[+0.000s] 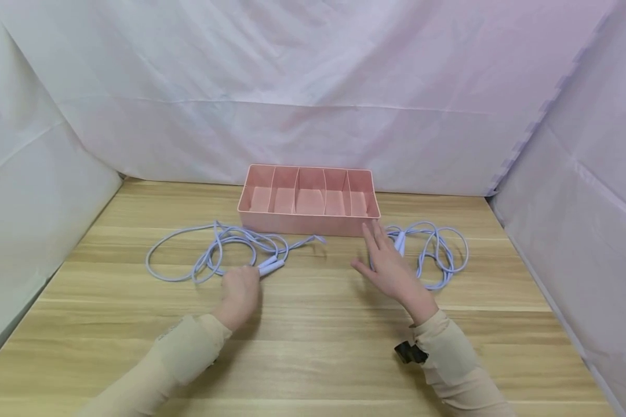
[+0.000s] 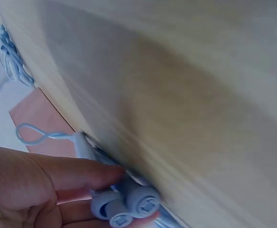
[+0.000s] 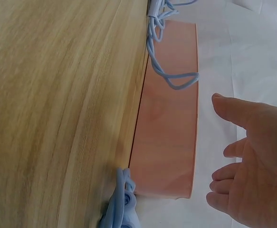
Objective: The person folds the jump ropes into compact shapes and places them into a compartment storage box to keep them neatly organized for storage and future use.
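On the left side of the table lies a light blue jump rope with its two handles (image 1: 272, 266) side by side and its cord loosely looped. My left hand (image 1: 241, 294) holds these handles near their ends. In the left wrist view the thumb and fingers pinch the handle ends (image 2: 144, 202). My right hand (image 1: 390, 273) hovers with fingers spread and nothing in it, just left of a second light blue jump rope (image 1: 399, 242). The right wrist view shows that hand (image 3: 259, 161) apart from the cords. Part of the second rope is hidden behind the right hand.
A pink box (image 1: 309, 222) with several compartments in a row stands at the back middle of the wooden table (image 1: 313, 347). White cloth (image 1: 302, 133) hangs behind and at both sides. A dark device (image 1: 411, 352) is strapped at the right wrist.
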A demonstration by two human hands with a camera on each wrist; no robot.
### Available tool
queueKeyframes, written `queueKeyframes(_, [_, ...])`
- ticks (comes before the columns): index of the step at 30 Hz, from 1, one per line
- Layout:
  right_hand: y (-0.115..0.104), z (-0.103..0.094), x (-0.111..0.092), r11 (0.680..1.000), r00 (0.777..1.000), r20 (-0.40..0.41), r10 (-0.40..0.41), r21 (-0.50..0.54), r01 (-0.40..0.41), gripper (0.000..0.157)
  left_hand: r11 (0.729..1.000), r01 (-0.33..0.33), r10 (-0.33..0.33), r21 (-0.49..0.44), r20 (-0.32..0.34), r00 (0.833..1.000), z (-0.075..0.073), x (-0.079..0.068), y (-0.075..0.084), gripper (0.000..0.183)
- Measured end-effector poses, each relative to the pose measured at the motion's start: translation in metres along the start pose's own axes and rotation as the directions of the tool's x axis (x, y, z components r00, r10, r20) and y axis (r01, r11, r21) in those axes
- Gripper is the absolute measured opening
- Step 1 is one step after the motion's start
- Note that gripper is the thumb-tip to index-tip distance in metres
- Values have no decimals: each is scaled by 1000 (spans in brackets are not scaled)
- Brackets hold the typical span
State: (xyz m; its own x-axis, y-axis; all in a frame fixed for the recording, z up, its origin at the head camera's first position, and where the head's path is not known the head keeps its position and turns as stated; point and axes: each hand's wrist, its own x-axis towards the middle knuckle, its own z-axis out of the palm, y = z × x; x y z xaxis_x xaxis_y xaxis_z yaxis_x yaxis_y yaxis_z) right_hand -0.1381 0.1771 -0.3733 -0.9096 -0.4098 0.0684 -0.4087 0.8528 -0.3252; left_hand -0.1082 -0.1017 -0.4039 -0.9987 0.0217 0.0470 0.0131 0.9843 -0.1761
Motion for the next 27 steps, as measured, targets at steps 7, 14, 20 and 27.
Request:
queueKeyframes(7, [-1, 1, -1, 1000, 1000, 0, 5, -7, -5, 81, 992, -124, 122, -31, -68, 990, 3, -2, -17, 10])
queueKeyframes(14, [-3, -1, -1, 1000, 1000, 12, -3, 4, 3, 81, 984, -178, 175, -19, -107, 979, 1, -6, -25, 14])
queueKeyframes(20, [-8, -5, -1, 997, 1000, 8, -25, 71, 24, 77, 974, -221, 193, -50, -323, 927, -10, -11, -29, 18])
queueKeyframes(27, [-19, -6, 7, 976, 992, -66, -105, 185, 116, 69, 904, -348, 229, -250, -406, 885, -33, -9, -34, 16])
